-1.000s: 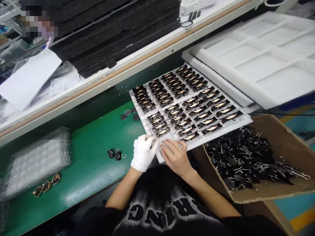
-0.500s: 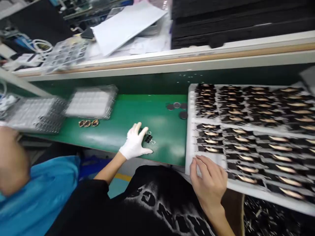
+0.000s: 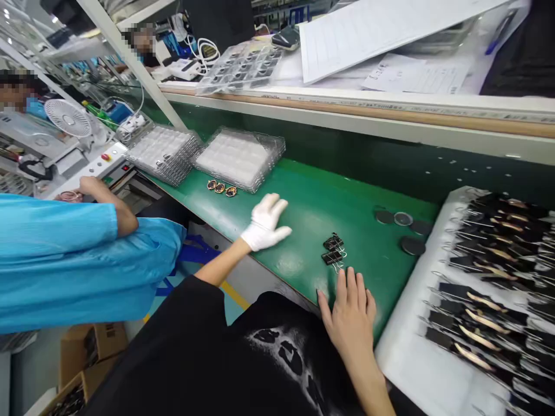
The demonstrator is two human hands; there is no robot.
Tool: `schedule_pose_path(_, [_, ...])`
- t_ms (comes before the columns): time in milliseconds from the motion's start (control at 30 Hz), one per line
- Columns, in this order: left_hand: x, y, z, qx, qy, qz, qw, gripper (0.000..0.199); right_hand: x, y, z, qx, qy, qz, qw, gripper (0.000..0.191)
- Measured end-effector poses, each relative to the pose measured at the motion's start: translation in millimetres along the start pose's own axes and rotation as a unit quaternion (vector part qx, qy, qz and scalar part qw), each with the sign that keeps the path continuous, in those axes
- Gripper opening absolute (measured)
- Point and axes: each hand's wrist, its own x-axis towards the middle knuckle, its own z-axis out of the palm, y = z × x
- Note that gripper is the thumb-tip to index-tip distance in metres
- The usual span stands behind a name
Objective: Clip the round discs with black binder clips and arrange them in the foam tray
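Note:
White-gloved, my left hand [image 3: 266, 222] is spread over the front part of the green table [image 3: 303, 202], holding nothing. My bare right hand [image 3: 350, 312] lies with its fingers stretched out at the table's front edge, also without anything in it. Just beyond its fingertips is a small group of black binder clips [image 3: 333, 249] with silver wire handles. Several round dark discs [image 3: 411, 245] lie farther back on the right. To the left of my gloved hand, three small gold-rimmed round pieces [image 3: 220, 188] sit in a row.
Clear plastic trays [image 3: 243, 156] are stacked at the back left, beside another stack [image 3: 162, 153]. At right, a white tray [image 3: 407, 341] bears rows of clipped black pieces. A shelf [image 3: 347, 115] spans the back. A co-worker in blue [image 3: 78, 260] is at left.
The view has swung left. My left hand has moved away from the binder clips to their left. My right hand has left the white tray's edge and now lies open near the clips.

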Motion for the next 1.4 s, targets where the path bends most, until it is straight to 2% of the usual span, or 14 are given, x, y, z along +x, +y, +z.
schedule_pose_path(100, [2.3, -84.2, -40.3, 0.032, 0.109, -0.192, 0.975, 0.059, -3.3, 1.6, 2.3, 0.015, 0.005, 0.004, 1.000, 0.081])
schedule_pose_path(133, [4.7, -108.1, -53.8, 0.011, 0.163, -0.311, 0.936, 0.049, -3.0, 1.1, 2.0, 0.011, 0.000, 0.006, 1.000, 0.079])
schedule_pose_path(167, [7.4, -128.1, -66.5, 0.002, 0.179, -0.357, 0.917, 0.045, -2.3, 0.1, 1.3, 0.005, -0.006, 0.007, 1.000, 0.077])
schedule_pose_path(233, [13.1, -155.2, -87.3, -0.020, 0.176, -0.383, 0.906, 0.047, -0.5, -2.3, -0.3, -0.003, -0.012, 0.007, 1.000, 0.073])
schedule_pose_path(300, [17.9, -167.8, -98.2, -0.045, 0.168, -0.381, 0.908, 0.050, 0.8, -4.4, -1.2, -0.001, -0.005, 0.010, 1.000, 0.072])
schedule_pose_path(433, [20.2, -170.3, -86.5, -0.045, 0.137, -0.358, 0.922, 0.039, 3.2, -5.9, 1.6, 0.015, 0.028, 0.017, 0.999, 0.073])
schedule_pose_path(567, [9.7, -149.0, -51.2, -0.028, 0.081, -0.301, 0.950, 0.041, 6.1, -6.5, 4.5, 0.030, 0.038, 0.037, 0.998, 0.069])
schedule_pose_path(733, [0.8, -79.2, -8.4, 0.065, -0.025, -0.119, 0.990, 0.059, 8.6, -7.8, -1.2, 0.032, 0.012, 0.052, 0.998, 0.065])
schedule_pose_path(867, [24.7, -24.6, 22.2, 0.085, -0.058, -0.011, 0.995, 0.050, 10.0, -9.1, -1.3, 0.031, -0.015, 0.054, 0.998, 0.064])
schedule_pose_path(967, [51.4, 0.6, 39.8, 0.059, -0.077, 0.025, 0.995, 0.046, 7.9, -10.7, -7.6, 0.043, -0.021, 0.054, 0.997, 0.065])
schedule_pose_path(1067, [74.0, 14.1, 47.9, 0.055, -0.098, 0.025, 0.993, 0.057, 3.5, -6.7, -35.3, 0.078, -0.028, 0.047, 0.995, 0.063])
schedule_pose_path(1200, [104.3, 23.9, 43.0, 0.089, -0.160, 0.064, 0.981, 0.089, 9.5, 18.2, -94.8, 0.069, 0.007, 0.005, 0.998, 0.043])
schedule_pose_path(1300, [135.6, 35.1, 35.9, 0.117, -0.261, 0.112, 0.952, 0.077, 39.3, 46.1, -122.3, -0.049, 0.007, 0.018, 0.999, 0.033])
schedule_pose_path(1400, [168.4, 52.4, 35.1, 0.132, -0.349, 0.126, 0.919, 0.057, 89.6, 68.7, -115.8, -0.135, -0.089, 0.092, 0.983, 0.028])
